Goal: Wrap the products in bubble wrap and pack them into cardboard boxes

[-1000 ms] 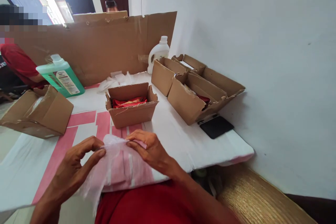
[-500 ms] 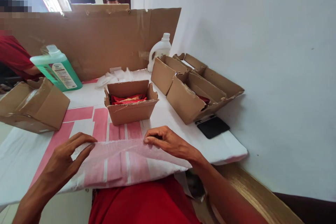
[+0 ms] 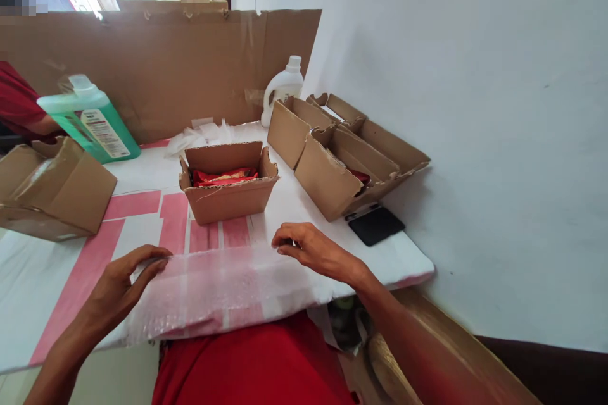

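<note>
A see-through sheet of bubble wrap point(image 3: 223, 285) is spread over the near edge of the table, its bumpy surface catching light at the lower left. My left hand point(image 3: 135, 275) pinches its upper left corner between thumb and fingers. At the upper right corner, my right hand point(image 3: 304, 250) has its fingers curled together on the sheet's edge. Just beyond the wrap stands an open cardboard box point(image 3: 230, 202) with red packets point(image 3: 223, 177) inside; neither hand touches it.
Several open cardboard boxes point(image 3: 327, 186) stand at the right, near a black phone-like object point(image 3: 377, 225). Another box point(image 3: 80, 193) and a green bottle point(image 3: 102, 123) are at the left. Behind are crumpled plastic point(image 3: 204, 138), a white jug point(image 3: 285, 88) and a cardboard panel point(image 3: 185, 69). A person's red sleeve point(image 3: 19, 101) shows.
My right hand has moved a little to the right, away from my left hand. The bubble wrap now lies flatter and wider toward me. The view has shifted slightly.
</note>
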### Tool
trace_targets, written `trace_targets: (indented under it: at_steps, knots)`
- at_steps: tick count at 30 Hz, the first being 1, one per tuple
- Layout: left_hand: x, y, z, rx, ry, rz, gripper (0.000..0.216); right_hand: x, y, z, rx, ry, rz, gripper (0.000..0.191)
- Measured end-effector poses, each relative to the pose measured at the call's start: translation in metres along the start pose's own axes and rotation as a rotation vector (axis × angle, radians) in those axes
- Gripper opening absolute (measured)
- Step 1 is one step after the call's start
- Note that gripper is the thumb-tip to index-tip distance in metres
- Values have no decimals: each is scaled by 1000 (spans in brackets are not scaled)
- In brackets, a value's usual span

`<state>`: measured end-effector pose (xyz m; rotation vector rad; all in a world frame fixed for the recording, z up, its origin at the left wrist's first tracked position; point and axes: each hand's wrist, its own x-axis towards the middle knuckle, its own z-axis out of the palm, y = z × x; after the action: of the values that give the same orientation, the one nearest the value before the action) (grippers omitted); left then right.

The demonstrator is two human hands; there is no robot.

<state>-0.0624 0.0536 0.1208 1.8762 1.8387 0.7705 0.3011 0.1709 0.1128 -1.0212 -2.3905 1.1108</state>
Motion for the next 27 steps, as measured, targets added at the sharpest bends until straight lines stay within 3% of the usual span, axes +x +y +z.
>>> trace_targets:
  at_steps: [5,8,11,13,15,17,20,23,27]
  knots:
    - [26,-30,26,61,-41,-68,42,23,21,6,-138,28,28,17]
    - [35,-34,46,160,80,-85,47,39,31,12,-307,59,115,20]
    - [25,-25,72,306,252,-39,49,48,23,33,-520,224,208,24]
    - [11,-21,92,354,241,52,47,50,4,63,-507,302,125,19]
    - [-4,-23,113,345,137,76,51,53,-22,106,-334,267,-108,23]
    - [-14,-34,129,350,74,12,60,61,-47,150,-214,170,-326,50]
    - [-20,-54,139,378,63,-39,72,77,-65,196,-262,179,-314,82]
    - [-19,-63,137,421,61,15,78,88,-57,205,-312,193,-294,80]
    - [-19,-49,134,523,114,21,74,81,-22,186,-345,191,-232,81]
